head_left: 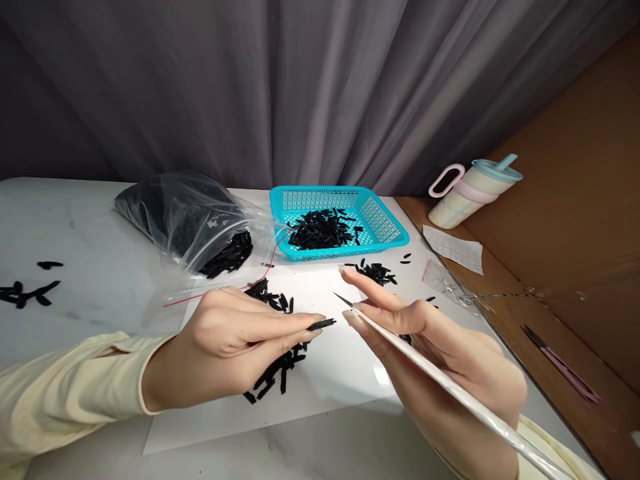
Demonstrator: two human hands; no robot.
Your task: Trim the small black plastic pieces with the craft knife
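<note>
The left hand [235, 340] is closed in a pinch, thumb and forefinger clamped on 1 small black piece [321, 325] whose free end sticks out past the fingertips, above the white sheet [345, 373] that lies near the front edge of the tabletop [95, 267]. The right hand [425, 333] is partly closed around a long thin pointed tool [425, 367], forefinger stretched out, the fine tip [339, 298] hanging just beside the piece but not touching it. The main risk, as I judge it, is the sharp tip sliding off so narrow a piece and meeting the left fingertips, since they sit right behind the exposed end. Only a short part of the piece is gripped, so a push from the tool could twist it loose and drop it into the loose black pieces [280, 367] lying under the left hand, where it would be hard to tell apart. Some of that pile is hidden by the hand, so its extent is unclear. A wide sweep of the tool's long back end could reach the scattered pieces [376, 271] toward the back of the sheet. The turquoise basket [380, 220] and the clear bag [190, 220] sit toward the back edge, well apart from both hands, and the tumbler [473, 193] lies off the right edge.
</note>
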